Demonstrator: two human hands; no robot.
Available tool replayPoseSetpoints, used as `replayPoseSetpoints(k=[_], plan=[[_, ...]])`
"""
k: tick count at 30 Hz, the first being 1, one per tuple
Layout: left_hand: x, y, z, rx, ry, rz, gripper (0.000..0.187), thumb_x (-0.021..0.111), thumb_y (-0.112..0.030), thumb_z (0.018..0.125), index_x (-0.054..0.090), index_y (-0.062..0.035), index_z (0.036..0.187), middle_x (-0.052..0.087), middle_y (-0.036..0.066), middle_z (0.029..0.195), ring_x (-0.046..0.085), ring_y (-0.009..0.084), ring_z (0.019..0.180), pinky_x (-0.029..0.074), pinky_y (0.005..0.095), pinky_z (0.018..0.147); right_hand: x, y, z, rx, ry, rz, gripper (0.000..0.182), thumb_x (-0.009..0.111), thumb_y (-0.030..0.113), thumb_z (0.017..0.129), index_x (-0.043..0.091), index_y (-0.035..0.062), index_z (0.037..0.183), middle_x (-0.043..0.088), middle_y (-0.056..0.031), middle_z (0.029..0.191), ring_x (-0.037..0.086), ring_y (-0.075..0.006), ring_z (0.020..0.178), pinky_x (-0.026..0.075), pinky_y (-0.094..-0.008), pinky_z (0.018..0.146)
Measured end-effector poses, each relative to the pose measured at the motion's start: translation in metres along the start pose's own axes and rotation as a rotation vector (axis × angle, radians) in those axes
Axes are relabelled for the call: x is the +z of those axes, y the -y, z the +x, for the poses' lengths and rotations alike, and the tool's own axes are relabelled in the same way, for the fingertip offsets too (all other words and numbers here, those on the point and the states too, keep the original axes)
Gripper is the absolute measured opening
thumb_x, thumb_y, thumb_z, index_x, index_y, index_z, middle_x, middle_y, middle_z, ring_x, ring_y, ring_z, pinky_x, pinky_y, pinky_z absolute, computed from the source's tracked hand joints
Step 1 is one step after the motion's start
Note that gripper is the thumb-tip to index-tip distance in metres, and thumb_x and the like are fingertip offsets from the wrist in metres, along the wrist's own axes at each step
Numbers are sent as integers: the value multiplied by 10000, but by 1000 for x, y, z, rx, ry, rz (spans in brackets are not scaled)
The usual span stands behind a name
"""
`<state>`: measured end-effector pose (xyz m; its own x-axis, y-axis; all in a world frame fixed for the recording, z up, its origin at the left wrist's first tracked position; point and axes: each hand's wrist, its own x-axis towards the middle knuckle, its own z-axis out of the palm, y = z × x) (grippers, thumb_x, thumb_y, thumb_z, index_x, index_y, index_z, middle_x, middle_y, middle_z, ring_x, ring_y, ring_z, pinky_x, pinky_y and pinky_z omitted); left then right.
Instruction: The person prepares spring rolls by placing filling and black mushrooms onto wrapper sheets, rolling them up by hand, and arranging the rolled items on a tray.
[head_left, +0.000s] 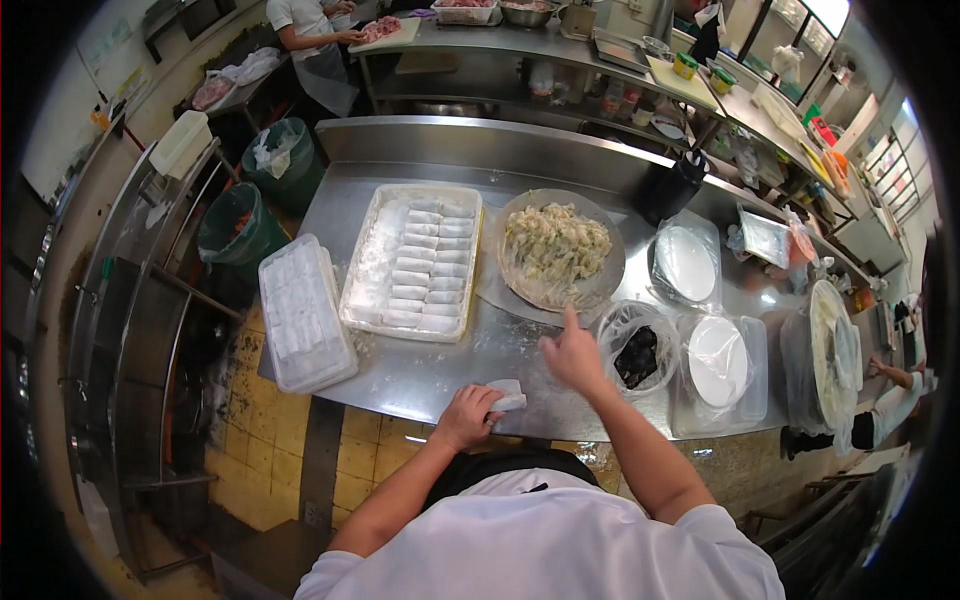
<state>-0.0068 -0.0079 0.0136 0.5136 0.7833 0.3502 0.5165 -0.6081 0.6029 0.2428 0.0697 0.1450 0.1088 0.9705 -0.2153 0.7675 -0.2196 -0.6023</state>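
Note:
My left hand (467, 418) is closed on a thin white wrapper (509, 396) at the front edge of the steel table. My right hand (574, 356) reaches forward with its index finger stretched out and the thumb apart. Its fingertip is at the near rim of a round metal bowl (515, 284), and I see nothing held in it. A chunky pale filling with green bits (556, 240) is heaped in the bowl. Left of the bowl, a white tray (362, 275) dusted with white powder holds two rows of white rolls (437, 262).
A lidded plastic box (305, 312) stands at the left table edge. To the right are a bag-lined bowl with dark contents (636, 358), bagged white discs (717, 360) and a black bottle (682, 187). Green bins (237, 222) stand beyond the left side. A co-worker (305, 30) handles meat behind.

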Motion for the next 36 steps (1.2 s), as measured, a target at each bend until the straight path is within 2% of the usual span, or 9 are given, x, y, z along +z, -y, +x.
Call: replayPoseSetpoints(k=[5, 8, 11, 17, 20, 21, 24, 30, 36], plan=[[1, 2, -1, -17, -1, -1, 445, 823, -200, 879, 685, -85, 1286, 700, 127, 1196, 659, 367, 1101, 526, 482, 982, 0, -13, 62, 92, 267, -188, 769, 767, 275, 902, 481, -6, 1559, 735, -356, 1198, 734, -521, 1063, 594, -553, 945], [-1, 0, -4, -35, -12, -23, 435, 835, -186, 880, 686, -74, 1273, 708, 139, 1191, 662, 381, 1105, 525, 490, 988, 22, -6, 70, 1, 273, -18, 720, 729, 174, 979, 443, 7, 1618, 725, -158, 761, 743, -289, 683, 607, -430, 617], [2, 5, -6, -24, -7, -12, 418, 819, -216, 904, 686, -84, 1278, 711, 137, 1200, 663, 373, 1131, 520, 490, 1009, 11, 30, 58, 117, 388, 398, 771, 703, 150, 1008, 369, 45, 1695, 716, -116, 800, 701, -200, 659, 571, -367, 540], [4, 5, -7, -4, 10, -29, 404, 792, -253, 933, 689, -104, 1294, 721, 104, 1227, 665, 341, 1176, 511, 480, 1033, 27, -10, 60, 77, 560, 915, 820, 722, 118, 962, 388, 128, 1712, 706, -172, 1057, 733, -250, 841, 612, -408, 739], [1, 3, -5, 0, 33, -40, 406, 795, -249, 924, 692, -109, 1291, 724, 86, 1236, 668, 326, 1171, 514, 469, 1020, 35, -31, 28, -650, 268, -89, 846, 724, 95, 907, 439, 211, 1695, 670, -216, 1257, 690, -344, 1131, 572, -479, 975], [0, 3, -4, 3, 39, -40, 407, 796, -249, 921, 693, -110, 1290, 725, 82, 1237, 668, 322, 1168, 515, 466, 1015, 37, -34, 19, -692, 308, -230, 836, 715, 117, 897, 465, 291, 1675, 545, -228, 1532, 545, -430, 1386, 475, -542, 1141], [2, 4, -3, 24, 41, -21, 410, 801, -250, 912, 692, -115, 1283, 725, 71, 1236, 670, 310, 1157, 518, 459, 1002, 35, -42, -9, -982, 208, -799, 734, 702, 210, 944, 504, 322, 1642, 462, -197, 1643, 485, -430, 1476, 451, -608, 1165], [3, 4, -2, 36, 14, -10, 415, 822, -227, 880, 693, -129, 1263, 732, 56, 1224, 676, 300, 1141, 521, 456, 982, 56, -77, -19, -1160, 89, -962, 617, 590, 327, 1022, 505, 328, 1633, 363, -173, 1733, 399, -448, 1554, 391, -699, 1195], [6, 6, 5, 37, 66, -16, 374, 799, -235, 910, 687, -132, 1252, 714, 50, 1210, 661, 302, 1142, 515, 454, 992, 28, -83, -50, -1009, 66, -950, 614, 639, 269, 977, 566, 125, 1569, 433, -197, 1681, 440, -444, 1520, 401, -656, 1200]])
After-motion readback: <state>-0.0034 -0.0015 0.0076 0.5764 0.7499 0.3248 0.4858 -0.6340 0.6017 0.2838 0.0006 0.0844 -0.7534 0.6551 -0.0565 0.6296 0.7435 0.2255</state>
